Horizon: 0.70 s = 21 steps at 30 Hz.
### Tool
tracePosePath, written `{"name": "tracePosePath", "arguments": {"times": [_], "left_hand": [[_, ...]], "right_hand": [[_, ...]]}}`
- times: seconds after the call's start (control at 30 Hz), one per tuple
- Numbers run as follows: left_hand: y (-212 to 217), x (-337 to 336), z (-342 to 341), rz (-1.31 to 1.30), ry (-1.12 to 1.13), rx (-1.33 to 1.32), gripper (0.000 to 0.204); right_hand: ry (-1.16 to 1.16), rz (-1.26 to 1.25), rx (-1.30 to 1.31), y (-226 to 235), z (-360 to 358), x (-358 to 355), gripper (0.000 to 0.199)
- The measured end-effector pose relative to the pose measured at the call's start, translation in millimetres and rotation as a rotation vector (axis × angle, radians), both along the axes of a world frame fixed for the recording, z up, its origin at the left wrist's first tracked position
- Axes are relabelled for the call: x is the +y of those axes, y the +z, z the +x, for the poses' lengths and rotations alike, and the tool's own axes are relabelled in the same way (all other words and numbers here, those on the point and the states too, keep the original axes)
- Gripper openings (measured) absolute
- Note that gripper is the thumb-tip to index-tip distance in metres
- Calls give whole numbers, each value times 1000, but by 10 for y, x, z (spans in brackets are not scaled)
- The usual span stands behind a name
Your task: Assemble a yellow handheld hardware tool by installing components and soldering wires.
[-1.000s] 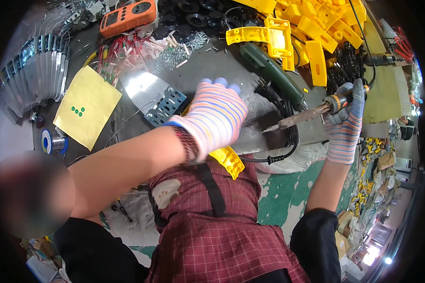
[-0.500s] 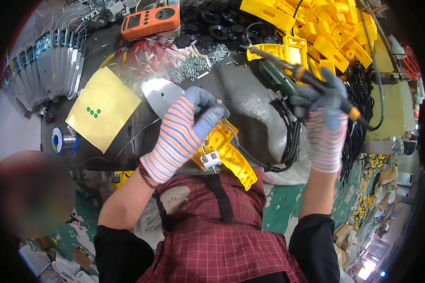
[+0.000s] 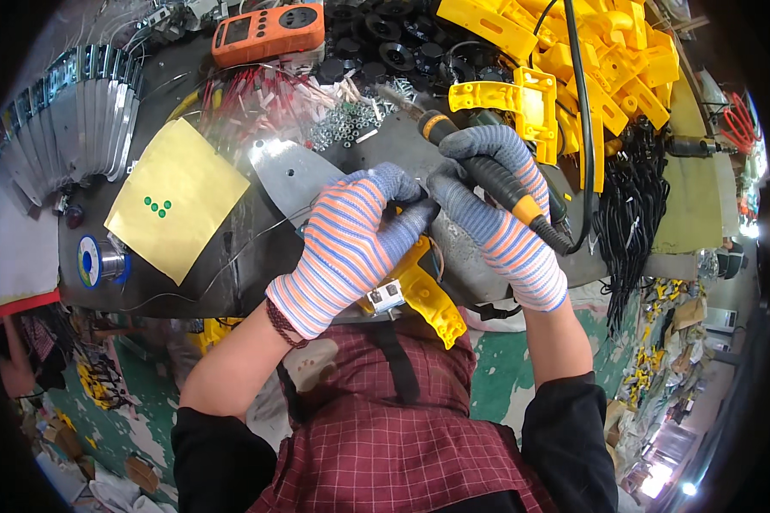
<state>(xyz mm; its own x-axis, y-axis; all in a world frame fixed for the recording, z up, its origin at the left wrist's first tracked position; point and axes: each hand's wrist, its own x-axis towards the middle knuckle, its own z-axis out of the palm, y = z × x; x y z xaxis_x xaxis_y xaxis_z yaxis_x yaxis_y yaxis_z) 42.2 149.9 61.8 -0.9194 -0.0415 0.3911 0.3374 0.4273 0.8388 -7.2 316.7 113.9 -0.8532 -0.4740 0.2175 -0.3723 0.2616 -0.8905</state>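
Here, two gloved hands meet over a yellow shell

Nearest, a dark red checked apron (image 3: pixel 376 445) covers the lap at the table edge. Just beyond it a yellow shell (image 3: pixel 430 301) sits at that edge, its lower end sticking out toward the apron and its upper part hidden behind the hands. A small white block (image 3: pixel 386 296) shows at the shell's left side.

Above the shell, the left hand (image 3: pixel 348 241) has its thumb and fingers drawn together, with the tips right by those of the right hand; whether it pinches anything cannot be told, as the fingers hide the spot. The right hand (image 3: pixel 506 215) is curled around a soldering iron (image 3: pixel 493 177), which slants up and to the left, its tip over the table (image 3: pixel 383 156). Its thick cord (image 3: pixel 584 128) loops up past the hand's right side.

On the left lie a spool of wire (image 3: pixel 109 262) and a yellow sheet (image 3: pixel 198 181) with green dots. A grey metal plate (image 3: pixel 293 171) lies partly behind the left hand, and a bundle of black cords (image 3: pixel 631 224) hangs over the edge at right.

Farther off are scattered nuts (image 3: pixel 349 125), red and white wires (image 3: pixel 261 96), a fan of metal strips (image 3: pixel 94 120), an orange meter (image 3: pixel 269 34), black round parts (image 3: pixel 395 55) and a heap of yellow parts (image 3: pixel 612 64).
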Motion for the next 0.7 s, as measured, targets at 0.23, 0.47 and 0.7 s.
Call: {"name": "tracePosePath", "arguments": {"times": [0.23, 0.47, 0.7], "left_hand": [[169, -117, -84, 63, -227, -421, 23], [187, -207, -267, 125, -359, -531, 28], [403, -398, -344, 696, -513, -1112, 20]], "right_hand": [[-31, 20, 136, -107, -44, -27, 25], [-51, -104, 145, -173, -65, -46, 26], [-271, -229, 265, 5, 17, 99, 28]]}}
